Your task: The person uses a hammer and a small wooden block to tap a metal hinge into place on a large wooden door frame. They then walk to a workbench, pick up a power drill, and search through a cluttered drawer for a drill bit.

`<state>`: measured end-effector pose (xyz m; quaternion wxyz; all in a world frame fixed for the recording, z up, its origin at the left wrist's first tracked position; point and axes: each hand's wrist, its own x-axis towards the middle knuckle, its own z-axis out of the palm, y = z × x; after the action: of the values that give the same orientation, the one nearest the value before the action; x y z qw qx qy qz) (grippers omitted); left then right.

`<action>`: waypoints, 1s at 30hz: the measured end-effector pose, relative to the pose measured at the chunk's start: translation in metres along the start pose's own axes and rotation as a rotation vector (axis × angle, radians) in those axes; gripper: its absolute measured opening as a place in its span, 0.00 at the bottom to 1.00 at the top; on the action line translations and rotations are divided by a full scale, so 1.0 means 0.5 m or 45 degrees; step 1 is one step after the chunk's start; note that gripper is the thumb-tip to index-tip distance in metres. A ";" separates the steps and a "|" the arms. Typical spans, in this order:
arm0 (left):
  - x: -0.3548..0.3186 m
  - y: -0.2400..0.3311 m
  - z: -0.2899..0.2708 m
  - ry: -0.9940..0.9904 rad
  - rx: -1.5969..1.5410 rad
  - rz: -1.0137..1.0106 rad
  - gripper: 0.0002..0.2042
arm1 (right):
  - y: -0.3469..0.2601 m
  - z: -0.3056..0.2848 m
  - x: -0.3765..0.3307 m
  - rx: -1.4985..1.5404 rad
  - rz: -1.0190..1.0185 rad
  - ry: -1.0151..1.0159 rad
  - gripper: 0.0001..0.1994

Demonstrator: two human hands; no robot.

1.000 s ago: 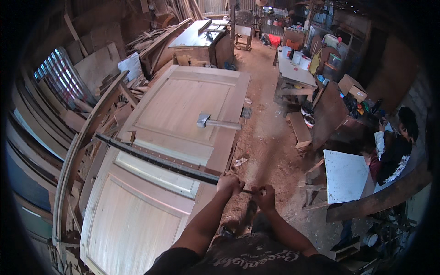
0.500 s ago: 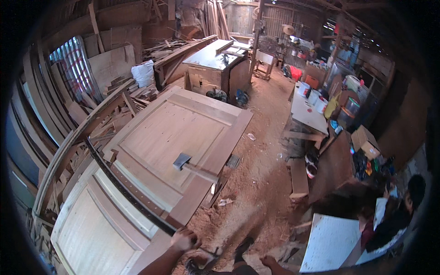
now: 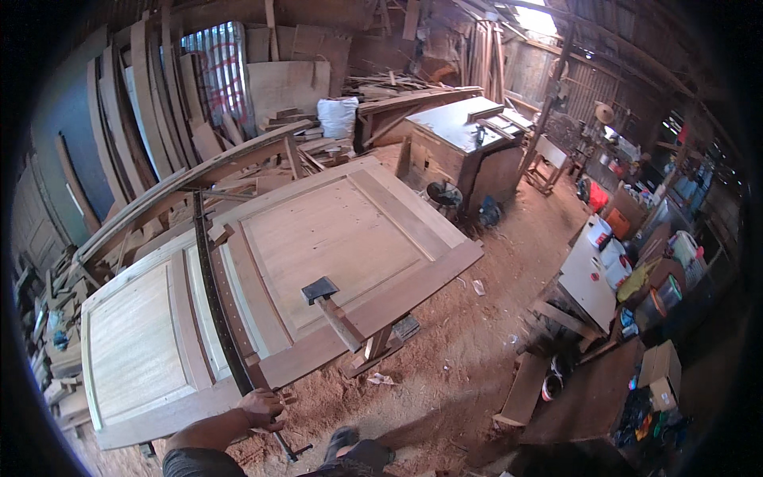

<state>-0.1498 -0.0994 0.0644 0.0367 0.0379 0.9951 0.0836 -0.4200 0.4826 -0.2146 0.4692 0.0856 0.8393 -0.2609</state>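
Observation:
A long dark bar clamp [image 3: 213, 294] lies across a pale wooden door panel [image 3: 151, 338], reaching from the far edge to the near one. My left hand [image 3: 261, 409] is closed around its near end, just past the panel's near edge. The clamp's screw and cross handle [image 3: 296, 455] stick out below the hand. Beside the clamp, on the panel's right part, rests a hammer [image 3: 340, 324] with a square dark head and wooden handle. My right hand is out of view.
A long wooden beam [image 3: 183, 181] runs behind the panel, with scrap wood around it. Farther back stands a wooden workbench [image 3: 445, 127]. Sawdust covers the floor [image 3: 429, 350]. At the right are a low table [image 3: 586, 282] with tubs and a cardboard box [image 3: 660, 374].
My view has swung left, so the scene sits farther right. My left hand stays on the clamp's near end. My right hand and the person at the right have left the view.

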 end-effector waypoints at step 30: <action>1.865 0.135 -0.193 0.387 -1.052 -0.211 0.30 | -0.426 -0.976 0.499 0.952 0.167 0.374 0.10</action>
<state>-1.0803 0.0274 0.1084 -0.0913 -0.0726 0.8720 0.4754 -1.0013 0.5294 -0.1395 0.2964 0.3399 0.7376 -0.5026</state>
